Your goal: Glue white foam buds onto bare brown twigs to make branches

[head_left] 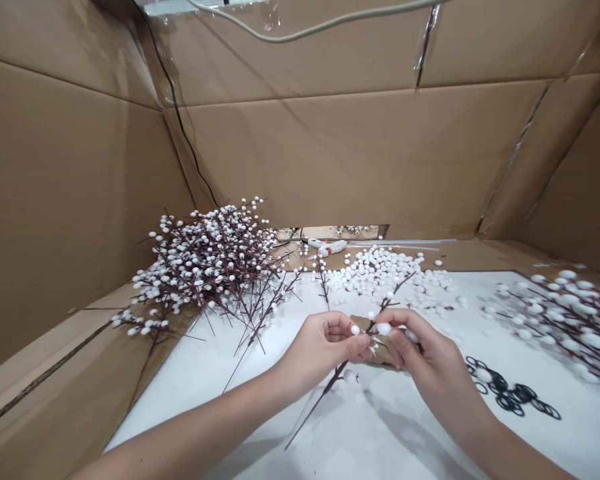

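Observation:
Over the white table, my left hand (325,340) is closed around a dark brown artificial twig (330,385), whose bare stem slants down to the lower left. A white berry (355,330) shows at its fingertips. On the twig's other side, my right hand (420,343) pinches a white berry (383,329) between thumb and finger, close against a side shoot. More white berries seem tucked in its curled fingers. Beneath both hands lies a brown piece of cardboard (380,357), partly hidden by them.
Berry branches (210,260) are heaped at the left, with more berry branches (570,320) at the right edge. Loose white berries (380,270) spread behind my hands, near a white glue gun (327,247). Black rings (513,390) lie at right. Cardboard walls (330,147) enclose the table.

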Available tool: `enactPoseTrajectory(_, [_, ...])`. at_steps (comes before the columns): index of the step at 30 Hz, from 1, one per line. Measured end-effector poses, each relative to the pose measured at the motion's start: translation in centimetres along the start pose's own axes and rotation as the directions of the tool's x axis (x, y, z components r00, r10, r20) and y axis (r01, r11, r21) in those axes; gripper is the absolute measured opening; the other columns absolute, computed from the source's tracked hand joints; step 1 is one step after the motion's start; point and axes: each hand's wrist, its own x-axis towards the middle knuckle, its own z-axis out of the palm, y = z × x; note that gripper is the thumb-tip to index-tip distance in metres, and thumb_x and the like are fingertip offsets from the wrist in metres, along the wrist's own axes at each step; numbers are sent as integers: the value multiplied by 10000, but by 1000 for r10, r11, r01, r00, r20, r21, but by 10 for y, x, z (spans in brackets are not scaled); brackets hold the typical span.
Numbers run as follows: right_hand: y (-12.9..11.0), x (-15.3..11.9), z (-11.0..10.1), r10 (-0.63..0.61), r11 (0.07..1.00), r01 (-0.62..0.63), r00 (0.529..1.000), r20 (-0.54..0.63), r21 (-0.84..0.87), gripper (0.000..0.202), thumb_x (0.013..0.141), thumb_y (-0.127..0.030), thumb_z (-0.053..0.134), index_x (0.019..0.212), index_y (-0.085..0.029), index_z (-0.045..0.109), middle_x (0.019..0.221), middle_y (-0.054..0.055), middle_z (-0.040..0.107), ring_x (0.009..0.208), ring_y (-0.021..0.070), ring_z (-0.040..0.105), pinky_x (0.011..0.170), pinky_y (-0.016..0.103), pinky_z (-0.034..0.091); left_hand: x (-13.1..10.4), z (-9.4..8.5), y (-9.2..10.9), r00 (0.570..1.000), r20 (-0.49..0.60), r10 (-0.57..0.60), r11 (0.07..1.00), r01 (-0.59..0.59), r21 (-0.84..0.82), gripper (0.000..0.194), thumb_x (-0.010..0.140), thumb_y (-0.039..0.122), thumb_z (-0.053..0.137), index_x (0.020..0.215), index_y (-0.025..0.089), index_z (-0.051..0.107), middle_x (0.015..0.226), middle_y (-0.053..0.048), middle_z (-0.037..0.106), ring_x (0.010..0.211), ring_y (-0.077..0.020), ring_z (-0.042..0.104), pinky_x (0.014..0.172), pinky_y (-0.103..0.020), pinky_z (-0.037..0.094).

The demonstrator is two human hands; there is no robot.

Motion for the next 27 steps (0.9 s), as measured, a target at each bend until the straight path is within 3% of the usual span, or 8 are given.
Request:
enactPoseTrajectory(5, [0,-2,1,-24,999,23,999,-32,-41,188,860,-346,406,866,-227,552,535,-39,487,448,123,442,413,217,360,-3,1,-1,1000,-5,9,1000,-9,-6,296,638,386,712,696,130,574,652,-23,619,630,-123,591,641,-263,491])
enactPoseTrajectory(10, [1,-2,3,-27,997,26,1000,-14,-70,185,868,-348,393,875,-231,536,514,-51,469,441,123,450,424,218,373,-4,2,-1,997,-16,-71,997,71,38,329,625,425,705,695,130,577,685,-37,610,633,-141,592,550,-243,472])
enactPoseTrajectory(27, [8,-5,4,-150,972,136,987,-62,-190,163,859,-250,377,861,-241,540,557,-32,508,438,128,475,422,229,380,-10,5,4,993,12,-119,991,119,58,366,622,454,696,661,136,518,727,-48,610,612,-108,552,562,-241,459])
